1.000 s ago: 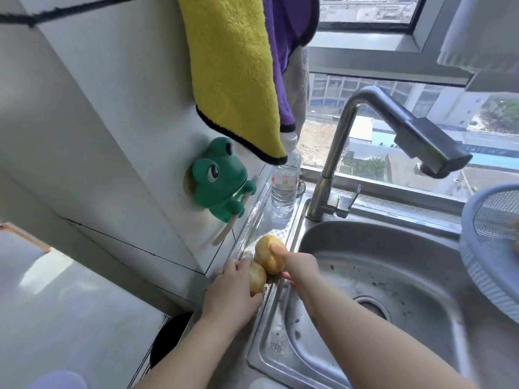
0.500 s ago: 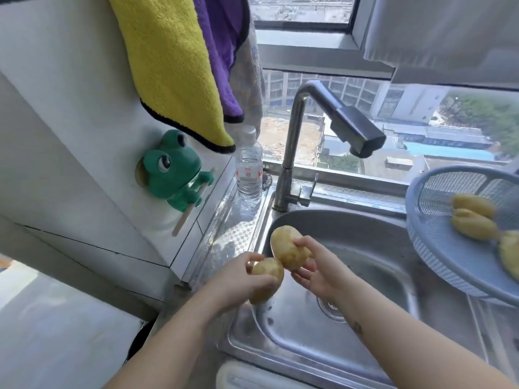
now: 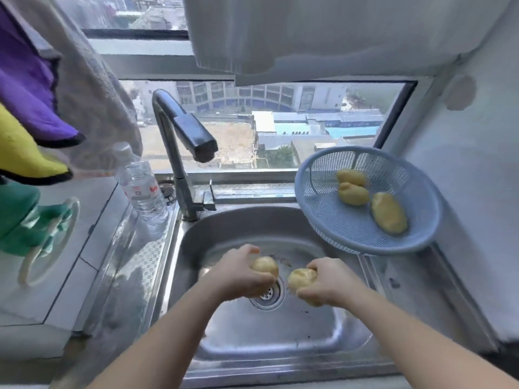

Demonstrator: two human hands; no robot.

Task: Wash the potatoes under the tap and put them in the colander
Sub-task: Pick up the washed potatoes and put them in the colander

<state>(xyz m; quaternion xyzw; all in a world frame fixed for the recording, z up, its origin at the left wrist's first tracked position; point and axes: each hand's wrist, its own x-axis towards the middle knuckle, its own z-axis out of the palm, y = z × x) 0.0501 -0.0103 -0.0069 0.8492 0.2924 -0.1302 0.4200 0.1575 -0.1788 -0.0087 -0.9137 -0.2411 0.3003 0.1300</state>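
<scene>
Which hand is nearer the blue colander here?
Right. The right hand holds a potato just below the colander; the left hand is farther left, over the drain.

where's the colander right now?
Head view, right side: the blue colander sits tilted at the right edge of the sink, below the window, holding three potatoes; the tap is to its left.
</scene>
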